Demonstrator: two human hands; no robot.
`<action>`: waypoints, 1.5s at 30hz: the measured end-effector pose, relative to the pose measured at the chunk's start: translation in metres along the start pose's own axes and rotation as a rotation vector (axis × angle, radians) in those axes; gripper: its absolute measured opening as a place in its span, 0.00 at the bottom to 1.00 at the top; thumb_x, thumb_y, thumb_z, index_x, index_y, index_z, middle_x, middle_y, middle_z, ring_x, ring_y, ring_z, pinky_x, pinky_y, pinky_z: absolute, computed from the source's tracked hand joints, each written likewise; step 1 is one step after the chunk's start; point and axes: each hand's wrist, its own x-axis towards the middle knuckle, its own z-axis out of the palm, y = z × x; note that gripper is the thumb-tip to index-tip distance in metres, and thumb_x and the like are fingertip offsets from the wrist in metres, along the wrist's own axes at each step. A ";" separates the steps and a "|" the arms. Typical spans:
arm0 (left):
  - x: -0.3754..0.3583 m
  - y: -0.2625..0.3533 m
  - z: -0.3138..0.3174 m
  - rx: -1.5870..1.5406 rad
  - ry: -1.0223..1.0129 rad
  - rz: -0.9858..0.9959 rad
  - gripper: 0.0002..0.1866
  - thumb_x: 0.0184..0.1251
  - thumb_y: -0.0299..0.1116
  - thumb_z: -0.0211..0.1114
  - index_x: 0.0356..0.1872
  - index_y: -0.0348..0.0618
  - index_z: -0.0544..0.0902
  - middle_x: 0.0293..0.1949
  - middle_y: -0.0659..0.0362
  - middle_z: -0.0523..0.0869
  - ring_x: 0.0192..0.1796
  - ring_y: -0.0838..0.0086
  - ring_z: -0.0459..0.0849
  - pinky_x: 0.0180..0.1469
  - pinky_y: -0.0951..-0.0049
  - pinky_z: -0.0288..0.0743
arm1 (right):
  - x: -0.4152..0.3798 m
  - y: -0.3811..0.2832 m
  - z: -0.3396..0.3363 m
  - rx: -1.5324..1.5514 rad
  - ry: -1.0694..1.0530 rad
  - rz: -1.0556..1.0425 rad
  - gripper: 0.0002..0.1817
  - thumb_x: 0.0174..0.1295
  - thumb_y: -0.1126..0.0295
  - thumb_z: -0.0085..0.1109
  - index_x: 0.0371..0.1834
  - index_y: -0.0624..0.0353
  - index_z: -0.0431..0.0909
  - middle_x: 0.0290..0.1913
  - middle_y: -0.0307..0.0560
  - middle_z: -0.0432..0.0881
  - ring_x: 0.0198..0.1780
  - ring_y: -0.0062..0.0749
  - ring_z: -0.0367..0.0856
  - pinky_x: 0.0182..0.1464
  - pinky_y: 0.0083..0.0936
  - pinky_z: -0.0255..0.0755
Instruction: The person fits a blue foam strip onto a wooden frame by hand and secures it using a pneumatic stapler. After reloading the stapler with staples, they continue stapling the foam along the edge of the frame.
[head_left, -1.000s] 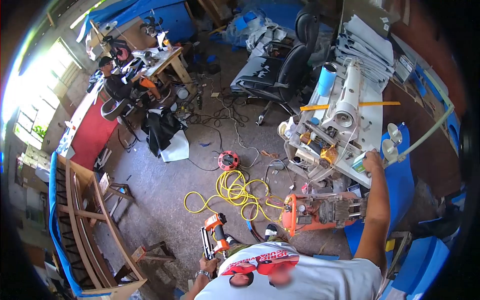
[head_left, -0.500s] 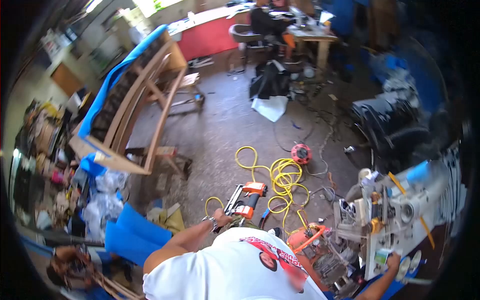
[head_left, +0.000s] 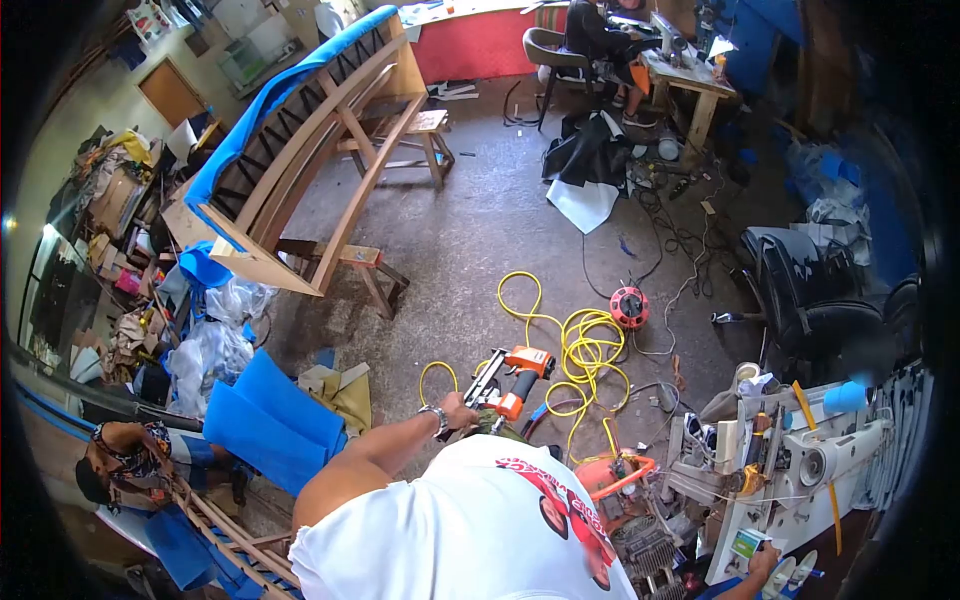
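My left hand (head_left: 457, 411), with a watch on the wrist, is closed around the rear of an orange and black nail gun (head_left: 520, 382) near its long magazine. Some of its fingers are hidden. Low in front of my white shirt, the tool is held over the floor beside a coiled yellow air hose (head_left: 592, 345). Far to the right, my right hand (head_left: 765, 562) grips a small green and white box (head_left: 748, 542) at the edge of a white sewing machine table (head_left: 728, 560).
A wooden sofa frame (head_left: 345, 215) with blue foam stands on trestles at left. An orange compressor (head_left: 600, 475) sits close by my right side. A red cable reel (head_left: 629, 307) lies ahead. One person (head_left: 125, 460) is at lower left, another (head_left: 595, 40) sits at the back.
My view has shifted and become sharper, so the room's contents sit differently in the picture. Both hands keep their hold on the nail gun and the small box.
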 end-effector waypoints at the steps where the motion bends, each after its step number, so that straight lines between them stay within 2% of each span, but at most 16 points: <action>1: -0.003 0.003 -0.002 0.011 0.008 0.010 0.27 0.47 0.44 0.80 0.43 0.32 0.88 0.36 0.49 0.92 0.37 0.65 0.91 0.40 0.65 0.83 | 0.000 0.000 0.003 0.020 0.017 0.006 0.20 0.56 0.76 0.58 0.53 0.57 0.86 0.52 0.69 0.83 0.53 0.68 0.83 0.57 0.50 0.76; 7: 0.013 -0.009 0.000 0.041 0.002 0.021 0.21 0.49 0.44 0.78 0.34 0.33 0.89 0.35 0.49 0.92 0.37 0.66 0.92 0.40 0.64 0.83 | -0.021 -0.024 -0.022 -0.003 -0.007 0.020 0.17 0.59 0.76 0.59 0.52 0.56 0.85 0.54 0.67 0.79 0.55 0.65 0.81 0.60 0.49 0.75; 13: 0.007 -0.001 -0.004 0.070 0.008 0.016 0.27 0.49 0.45 0.81 0.43 0.31 0.88 0.41 0.45 0.92 0.44 0.61 0.92 0.47 0.62 0.83 | -0.040 -0.018 -0.024 0.036 0.228 -0.073 0.17 0.53 0.78 0.71 0.48 0.58 0.87 0.51 0.62 0.83 0.54 0.59 0.83 0.59 0.46 0.76; 16: 0.014 -0.011 0.001 0.039 0.027 0.021 0.27 0.48 0.45 0.82 0.43 0.32 0.87 0.43 0.44 0.92 0.46 0.60 0.92 0.48 0.61 0.83 | -0.041 -0.011 -0.031 0.160 0.147 -0.029 0.18 0.51 0.80 0.72 0.48 0.59 0.87 0.48 0.60 0.84 0.53 0.57 0.84 0.59 0.45 0.76; 22: 0.005 0.014 -0.011 0.054 0.068 0.035 0.24 0.45 0.42 0.80 0.38 0.34 0.85 0.40 0.43 0.91 0.44 0.58 0.91 0.46 0.58 0.82 | -0.031 0.025 -0.022 0.339 0.271 -0.013 0.16 0.70 0.72 0.61 0.59 0.64 0.83 0.53 0.59 0.86 0.55 0.53 0.85 0.60 0.39 0.76; 25: -0.005 0.026 -0.021 0.149 0.224 0.234 0.22 0.46 0.40 0.77 0.40 0.37 0.83 0.39 0.41 0.90 0.44 0.51 0.91 0.44 0.53 0.81 | -0.035 0.021 -0.049 0.248 0.351 0.101 0.18 0.78 0.65 0.54 0.63 0.62 0.81 0.62 0.58 0.84 0.63 0.50 0.84 0.63 0.37 0.75; 28: -0.004 0.033 -0.038 0.317 0.300 0.377 0.23 0.49 0.37 0.76 0.45 0.41 0.79 0.37 0.41 0.89 0.45 0.44 0.89 0.44 0.48 0.81 | -0.073 -0.035 -0.114 0.347 0.539 0.152 0.22 0.80 0.59 0.52 0.66 0.63 0.80 0.64 0.59 0.83 0.64 0.54 0.82 0.65 0.39 0.74; 30: -0.030 0.057 -0.054 0.459 0.383 0.380 0.24 0.53 0.36 0.75 0.50 0.44 0.77 0.37 0.43 0.89 0.46 0.43 0.88 0.44 0.46 0.81 | -0.075 -0.046 -0.127 0.281 0.757 0.031 0.23 0.80 0.55 0.52 0.67 0.60 0.80 0.66 0.59 0.82 0.64 0.51 0.82 0.64 0.38 0.75; 33: -0.052 0.086 -0.070 0.605 0.403 0.479 0.23 0.58 0.34 0.73 0.54 0.46 0.75 0.40 0.46 0.89 0.46 0.44 0.88 0.45 0.47 0.82 | -0.093 -0.127 -0.140 0.570 0.770 0.016 0.20 0.80 0.61 0.55 0.65 0.62 0.81 0.64 0.56 0.84 0.59 0.45 0.86 0.65 0.34 0.76; 34: -0.054 0.089 -0.074 0.629 0.399 0.526 0.23 0.59 0.33 0.73 0.55 0.47 0.75 0.41 0.46 0.89 0.46 0.45 0.88 0.46 0.48 0.83 | -0.094 -0.159 -0.132 0.988 0.633 -0.059 0.19 0.80 0.64 0.56 0.66 0.62 0.80 0.63 0.53 0.84 0.59 0.39 0.86 0.62 0.32 0.78; 36: -0.056 0.091 -0.079 0.664 0.437 0.622 0.22 0.60 0.33 0.72 0.54 0.47 0.76 0.42 0.48 0.88 0.45 0.48 0.89 0.45 0.50 0.83 | -0.115 -0.273 -0.134 1.435 0.488 -0.284 0.16 0.77 0.70 0.58 0.65 0.60 0.81 0.62 0.48 0.84 0.60 0.34 0.84 0.61 0.30 0.79; 37: -0.055 0.094 -0.081 0.674 0.468 0.673 0.21 0.60 0.32 0.72 0.54 0.47 0.76 0.43 0.49 0.88 0.45 0.49 0.89 0.45 0.51 0.83 | -0.147 -0.342 -0.159 1.270 0.470 -0.337 0.15 0.76 0.72 0.59 0.63 0.59 0.81 0.59 0.46 0.84 0.57 0.30 0.83 0.60 0.28 0.79; 40: -0.061 0.098 -0.094 0.696 0.478 0.722 0.22 0.59 0.31 0.72 0.54 0.48 0.76 0.42 0.51 0.88 0.44 0.52 0.89 0.44 0.53 0.83 | -0.195 -0.497 -0.162 1.537 0.150 -0.588 0.12 0.72 0.73 0.63 0.57 0.57 0.84 0.49 0.38 0.86 0.46 0.20 0.83 0.48 0.22 0.79; 41: -0.059 0.095 -0.097 0.687 0.506 0.750 0.21 0.59 0.31 0.72 0.53 0.49 0.77 0.40 0.53 0.87 0.43 0.54 0.89 0.44 0.54 0.83 | -0.214 -0.538 -0.168 1.478 0.098 -0.683 0.12 0.71 0.72 0.65 0.56 0.59 0.85 0.44 0.40 0.88 0.41 0.21 0.85 0.45 0.23 0.80; 42: -0.058 0.091 -0.103 0.681 0.515 0.764 0.21 0.58 0.31 0.72 0.53 0.49 0.78 0.40 0.53 0.87 0.42 0.54 0.89 0.43 0.54 0.83 | -0.228 -0.578 -0.170 1.401 0.223 -0.848 0.12 0.69 0.72 0.66 0.55 0.59 0.85 0.40 0.43 0.89 0.38 0.23 0.86 0.42 0.27 0.81; 45: -0.049 0.067 -0.127 0.637 0.567 0.802 0.20 0.58 0.29 0.72 0.51 0.49 0.78 0.39 0.54 0.86 0.41 0.55 0.88 0.42 0.55 0.82 | -0.268 -0.671 -0.179 1.281 0.188 -1.019 0.12 0.66 0.72 0.68 0.52 0.59 0.85 0.35 0.49 0.88 0.34 0.38 0.88 0.38 0.36 0.80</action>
